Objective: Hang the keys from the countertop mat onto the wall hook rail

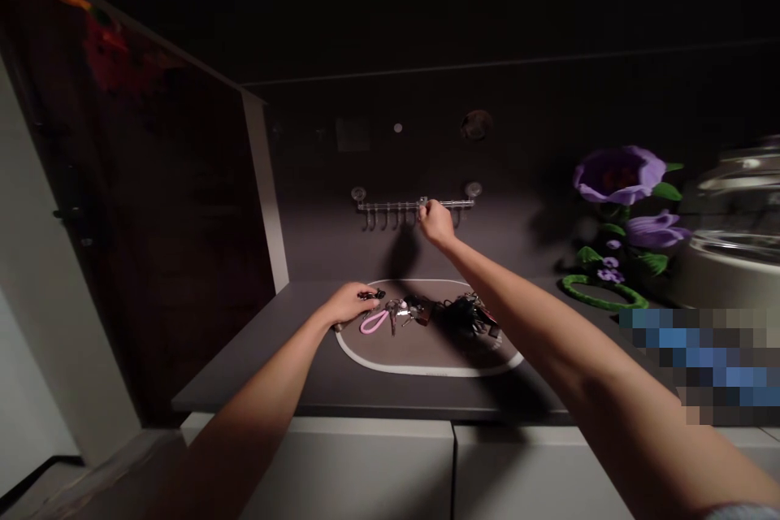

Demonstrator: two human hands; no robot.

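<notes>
1 clear, straight hook rail [390, 206] crosses the dark wall [329, 244], mostly left of the nearer, curled right hand [437, 223]; below, the bent left hand [348, 305] meets a small black item [373, 294]; I can't tell either's hold.

The right grip [436, 223] hides part of a hook rail [383, 206], the edge crops a pale appliance [737, 270] farther right, and the dark item [379, 293] at the left grip [352, 303] is indistinct
</notes>
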